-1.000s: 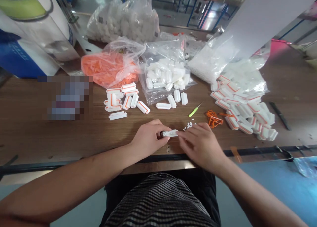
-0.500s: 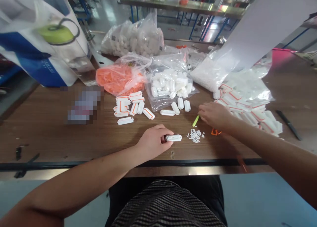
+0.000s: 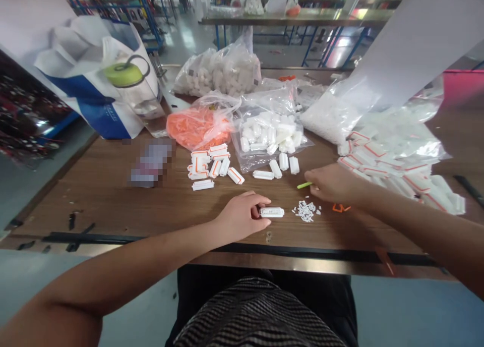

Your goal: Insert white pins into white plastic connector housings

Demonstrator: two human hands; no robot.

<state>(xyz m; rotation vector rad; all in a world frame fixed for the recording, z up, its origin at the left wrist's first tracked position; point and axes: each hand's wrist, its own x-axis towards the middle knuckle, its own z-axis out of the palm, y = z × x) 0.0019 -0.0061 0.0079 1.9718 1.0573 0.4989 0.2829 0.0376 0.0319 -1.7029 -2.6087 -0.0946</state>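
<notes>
My left hand (image 3: 245,215) grips a small white rectangular plastic casing (image 3: 273,212) by its left end, between thumb and fingers, low at the table. Right of the casing lies a loose heap of tiny white pieces (image 3: 305,211). Above that heap, my right hand (image 3: 335,184) is closed on a thin yellow-green stick-like tool (image 3: 304,185), whose tip points left; the rest of it is hidden in the fingers. Below my right hand lie thin orange frame pieces (image 3: 341,208). Several loose white casings (image 3: 263,175) rest beyond my hands.
White casings with orange strips (image 3: 200,165) are grouped on the left. Behind stand bags of orange parts (image 3: 200,127), white casings (image 3: 270,132) and tiny white pieces (image 3: 328,112). More orange-edged casings (image 3: 401,173) spread at right. A green-lidded bottle (image 3: 124,74) stands far left.
The view has shifted, so the table things appear farther right. The yellow-green tool has turned from steeply slanted to nearly level in my right hand. My left hand still holds the casing.
</notes>
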